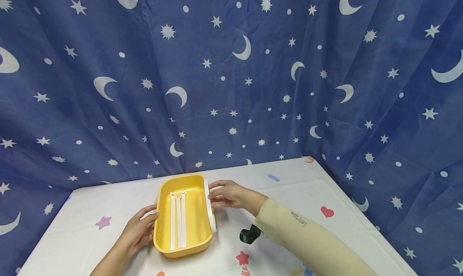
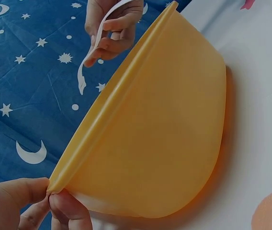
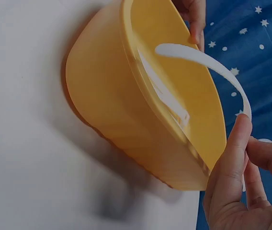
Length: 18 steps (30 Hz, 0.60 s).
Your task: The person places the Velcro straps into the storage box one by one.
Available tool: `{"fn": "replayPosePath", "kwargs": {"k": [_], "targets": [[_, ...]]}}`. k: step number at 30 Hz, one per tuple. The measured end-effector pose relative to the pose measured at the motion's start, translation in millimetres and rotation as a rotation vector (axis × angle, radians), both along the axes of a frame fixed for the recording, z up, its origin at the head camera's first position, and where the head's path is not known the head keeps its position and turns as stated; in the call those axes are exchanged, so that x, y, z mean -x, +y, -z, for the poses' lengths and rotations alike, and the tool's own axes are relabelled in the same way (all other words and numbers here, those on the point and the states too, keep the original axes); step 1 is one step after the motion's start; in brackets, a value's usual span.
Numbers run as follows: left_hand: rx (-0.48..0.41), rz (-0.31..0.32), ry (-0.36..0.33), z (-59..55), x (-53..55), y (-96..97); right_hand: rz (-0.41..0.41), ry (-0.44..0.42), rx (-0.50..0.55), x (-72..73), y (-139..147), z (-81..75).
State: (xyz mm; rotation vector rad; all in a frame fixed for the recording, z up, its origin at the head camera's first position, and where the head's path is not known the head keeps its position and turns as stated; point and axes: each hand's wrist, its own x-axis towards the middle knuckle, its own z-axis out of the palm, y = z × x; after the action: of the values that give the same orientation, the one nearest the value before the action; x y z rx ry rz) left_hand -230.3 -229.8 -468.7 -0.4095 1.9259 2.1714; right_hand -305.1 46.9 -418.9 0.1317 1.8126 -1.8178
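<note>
A yellow plastic basin (image 1: 198, 223) with rounded corners rests on the white-covered table. Its left rim is pinched between the thumb and fingers of my left hand (image 1: 139, 229), as the left wrist view shows closely. My right hand (image 1: 229, 194) holds a white strap (image 3: 208, 61) between thumb and fingers at the basin's right side. That strap bends in an arc, its free end over the basin in the right wrist view. Inside the basin lie several flat white straps (image 1: 183, 219) side by side, with buckle-like ends toward the back.
A small black device (image 1: 249, 234) hangs under my right wrist, by the cream sleeve (image 1: 307, 235). The tablecloth (image 1: 289, 211) carries printed shapes, among them a red heart (image 1: 327, 211). A blue curtain (image 1: 202, 87) with moons and stars closes off the back and right sides.
</note>
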Motion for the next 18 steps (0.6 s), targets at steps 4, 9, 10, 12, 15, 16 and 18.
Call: {"fn": "replayPosePath", "kwargs": {"k": [4,9,10,12,15,16,18], "targets": [[-0.001,0.000,0.000,-0.4,0.0,0.0,-0.013,0.002,0.003,-1.4,-5.5,-0.2],[-0.004,-0.003,0.005,-1.5,0.2,0.3,-0.027,0.012,-0.005,-1.6,-11.7,0.2],[-0.007,-0.003,0.005,-1.4,0.0,0.3,-0.029,0.018,-0.006,-1.9,-12.9,0.3],[-0.007,-0.002,0.006,-1.1,-0.4,0.3,-0.036,0.020,-0.013,-2.6,-15.5,0.6],[-0.008,-0.004,0.008,-0.6,-1.1,0.3,-0.047,0.024,-0.010,-3.9,-19.5,0.9],[-0.008,-0.003,0.009,-0.5,-1.1,0.3,-0.051,0.027,-0.005,-4.1,-20.8,1.0],[-0.006,-0.002,0.013,-0.6,-1.1,0.3,-0.058,0.030,0.004,-4.2,-23.6,1.2]]}}
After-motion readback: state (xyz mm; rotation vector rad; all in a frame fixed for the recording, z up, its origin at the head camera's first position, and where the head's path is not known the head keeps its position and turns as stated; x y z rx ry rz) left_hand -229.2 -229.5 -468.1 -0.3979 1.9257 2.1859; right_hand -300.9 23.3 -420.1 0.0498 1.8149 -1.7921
